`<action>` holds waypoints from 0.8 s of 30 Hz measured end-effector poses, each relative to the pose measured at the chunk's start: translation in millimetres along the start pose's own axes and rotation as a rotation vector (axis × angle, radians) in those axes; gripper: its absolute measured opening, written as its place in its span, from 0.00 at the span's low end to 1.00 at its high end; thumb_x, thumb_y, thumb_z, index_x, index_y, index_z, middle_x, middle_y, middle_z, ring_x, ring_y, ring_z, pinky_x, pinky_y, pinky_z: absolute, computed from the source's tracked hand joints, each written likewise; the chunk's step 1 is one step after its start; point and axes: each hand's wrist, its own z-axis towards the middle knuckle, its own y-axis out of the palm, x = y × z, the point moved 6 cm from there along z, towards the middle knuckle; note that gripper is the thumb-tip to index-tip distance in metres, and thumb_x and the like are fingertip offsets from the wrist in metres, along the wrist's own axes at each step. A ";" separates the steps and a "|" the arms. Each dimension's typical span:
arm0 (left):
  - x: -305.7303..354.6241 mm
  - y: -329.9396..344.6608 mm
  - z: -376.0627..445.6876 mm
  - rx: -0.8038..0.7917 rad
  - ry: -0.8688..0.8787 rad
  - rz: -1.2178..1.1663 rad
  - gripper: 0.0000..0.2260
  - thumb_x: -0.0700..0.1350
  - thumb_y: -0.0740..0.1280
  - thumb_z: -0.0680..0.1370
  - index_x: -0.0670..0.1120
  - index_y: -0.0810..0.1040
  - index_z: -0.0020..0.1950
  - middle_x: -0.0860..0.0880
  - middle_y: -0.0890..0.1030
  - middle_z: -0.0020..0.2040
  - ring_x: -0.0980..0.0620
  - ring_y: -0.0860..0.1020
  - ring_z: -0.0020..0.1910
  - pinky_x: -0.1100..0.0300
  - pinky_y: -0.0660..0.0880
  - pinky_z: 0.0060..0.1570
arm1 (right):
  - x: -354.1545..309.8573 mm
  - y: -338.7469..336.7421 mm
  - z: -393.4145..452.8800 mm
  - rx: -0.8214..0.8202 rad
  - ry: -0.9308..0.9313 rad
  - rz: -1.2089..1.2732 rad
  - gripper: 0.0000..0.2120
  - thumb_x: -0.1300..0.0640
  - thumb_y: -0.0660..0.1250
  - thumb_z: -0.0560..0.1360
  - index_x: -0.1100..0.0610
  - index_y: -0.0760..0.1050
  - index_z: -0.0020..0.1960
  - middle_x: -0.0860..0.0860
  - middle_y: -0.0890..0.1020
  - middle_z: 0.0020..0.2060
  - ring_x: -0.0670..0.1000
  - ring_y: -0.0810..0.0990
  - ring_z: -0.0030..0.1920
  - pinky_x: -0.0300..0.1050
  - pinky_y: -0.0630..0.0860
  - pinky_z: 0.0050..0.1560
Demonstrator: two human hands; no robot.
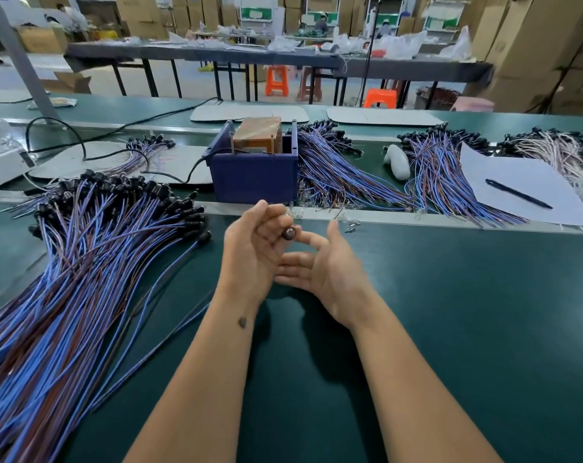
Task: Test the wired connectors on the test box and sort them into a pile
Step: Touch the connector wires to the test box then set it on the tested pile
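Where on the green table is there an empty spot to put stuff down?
The widest bare patch of green mat lies right of the right hand, below the metal rail. A narrower strip runs between the forearms. It is crowded left, where the big wire pile spreads, and beyond the rail around the blue box, more bundles and the paper.

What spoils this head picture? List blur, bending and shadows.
Head view: wide-angle bending curves the belt edge and the far tables; motion blur smears the left wire pile toward the lower corner; the left hand and right hand stay fairly sharp, casting soft shadows on the green mat; no strong glare.
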 end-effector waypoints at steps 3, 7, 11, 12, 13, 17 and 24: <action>-13.0 17.3 -9.1 -0.240 -0.207 -0.014 0.14 0.51 0.68 0.74 0.46 0.82 0.31 0.51 0.77 0.25 0.54 0.77 0.27 0.64 0.75 0.32 | -1.6 1.0 -0.4 -0.102 0.032 0.104 0.33 0.36 0.40 0.81 0.59 0.75 0.51 0.52 0.83 0.34 0.49 0.81 0.32 0.45 0.77 0.40; -26.1 32.9 -24.1 -0.603 -0.361 0.177 0.17 0.57 0.71 0.72 0.44 0.84 0.33 0.51 0.71 0.20 0.52 0.74 0.24 0.61 0.76 0.33 | -1.9 -4.2 -3.0 -0.031 -0.013 0.141 0.20 0.49 0.51 0.84 0.62 0.75 0.53 0.56 0.82 0.28 0.50 0.77 0.21 0.37 0.71 0.22; -37.6 25.3 -38.5 -0.816 -0.580 0.432 0.22 0.63 0.68 0.73 0.45 0.87 0.45 0.49 0.76 0.25 0.52 0.79 0.33 0.58 0.77 0.50 | -7.4 -21.7 -0.6 0.170 -0.151 0.185 0.07 0.61 0.61 0.81 0.59 0.78 0.51 0.54 0.81 0.32 0.48 0.79 0.26 0.38 0.76 0.27; -35.0 24.6 -41.2 -0.880 -0.576 0.430 0.22 0.62 0.67 0.75 0.44 0.86 0.48 0.42 0.79 0.29 0.52 0.82 0.38 0.58 0.76 0.52 | -8.5 -24.1 -0.7 0.182 -0.169 0.199 0.07 0.63 0.62 0.80 0.59 0.79 0.51 0.53 0.80 0.31 0.47 0.78 0.27 0.37 0.77 0.29; -30.7 25.2 -43.9 -0.950 -0.559 0.417 0.22 0.60 0.66 0.77 0.43 0.86 0.51 0.33 0.80 0.35 0.52 0.83 0.42 0.56 0.75 0.54 | -9.2 -26.2 -0.7 0.184 -0.177 0.196 0.07 0.63 0.62 0.80 0.58 0.79 0.50 0.52 0.80 0.29 0.46 0.78 0.28 0.37 0.78 0.31; -17.8 4.5 -23.8 -0.659 -0.503 0.580 0.21 0.56 0.60 0.80 0.45 0.85 0.40 0.39 0.80 0.30 0.49 0.84 0.41 0.44 0.73 0.61 | -11.5 -30.4 -2.0 0.133 -0.158 0.235 0.08 0.64 0.63 0.79 0.58 0.79 0.52 0.52 0.81 0.30 0.45 0.79 0.29 0.36 0.79 0.34; -9.6 -33.5 10.1 0.151 -0.222 0.511 0.18 0.50 0.55 0.85 0.41 0.81 0.49 0.46 0.84 0.35 0.50 0.84 0.36 0.60 0.81 0.37 | -7.4 -17.9 -2.5 0.042 -0.168 -0.025 0.06 0.68 0.64 0.77 0.61 0.78 0.49 0.52 0.82 0.30 0.46 0.80 0.30 0.36 0.78 0.34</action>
